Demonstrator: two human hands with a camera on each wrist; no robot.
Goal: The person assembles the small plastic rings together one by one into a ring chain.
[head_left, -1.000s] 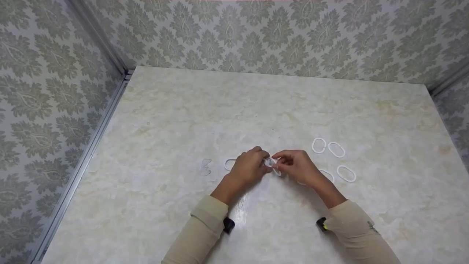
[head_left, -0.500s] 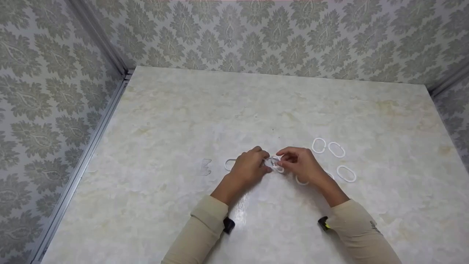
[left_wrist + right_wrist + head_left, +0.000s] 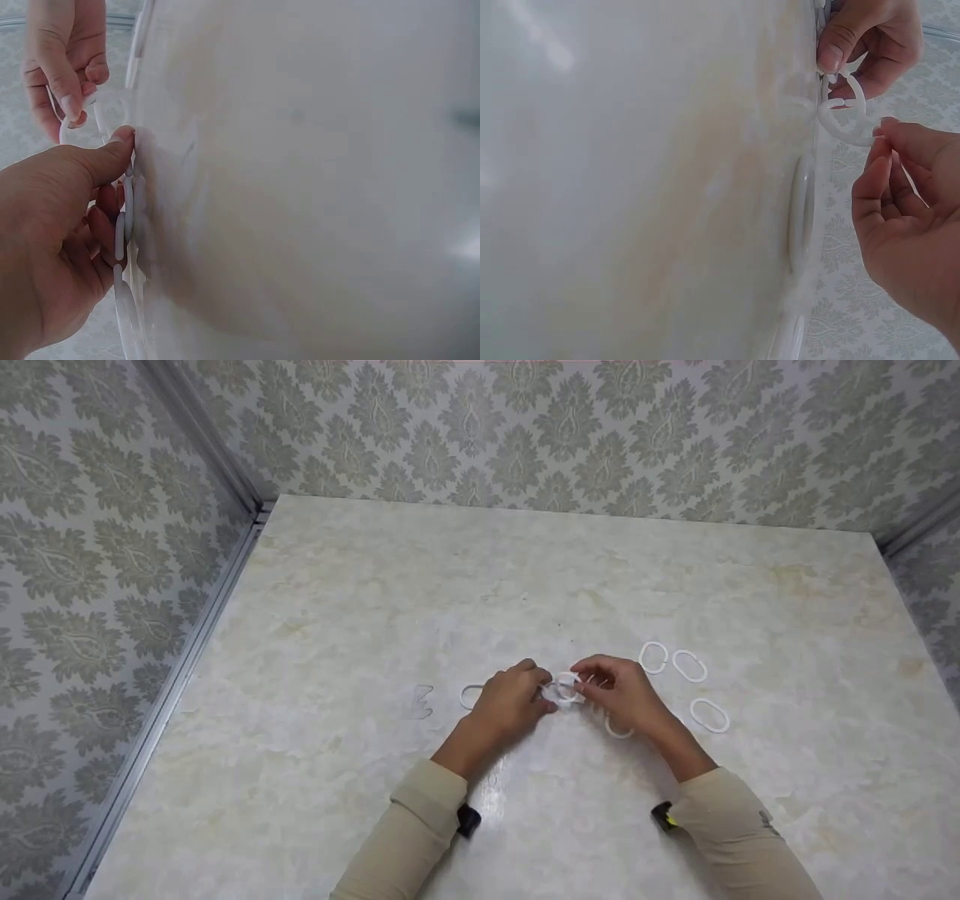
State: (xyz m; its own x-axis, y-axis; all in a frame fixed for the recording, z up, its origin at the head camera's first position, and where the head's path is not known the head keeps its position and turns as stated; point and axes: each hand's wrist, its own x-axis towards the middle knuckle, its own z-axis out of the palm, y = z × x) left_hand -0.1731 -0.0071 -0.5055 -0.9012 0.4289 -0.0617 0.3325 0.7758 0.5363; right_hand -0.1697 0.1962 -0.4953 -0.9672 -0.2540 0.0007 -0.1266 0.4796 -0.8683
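My left hand rests low on the table, its thumb and curled fingers holding a white ring by the surface. Just right of it, my right hand pinches a white plastic ring between thumb and fingertips, slightly raised. In the right wrist view this ring appears looped with another white ring close to the left thumb; exactly how they join is partly hidden by the fingers. Another white oval ring sticks out to the left from behind my left hand.
Several loose oval rings lie to the right, such as one at the back and one nearer. A ring lies under the right wrist. Left sits a thin clear piece with a zigzag edge. Patterned walls stand behind the table.
My right hand has moved slightly up and away from me, lifting and turning its ring so that its round outline shows. The left hand stays in place.
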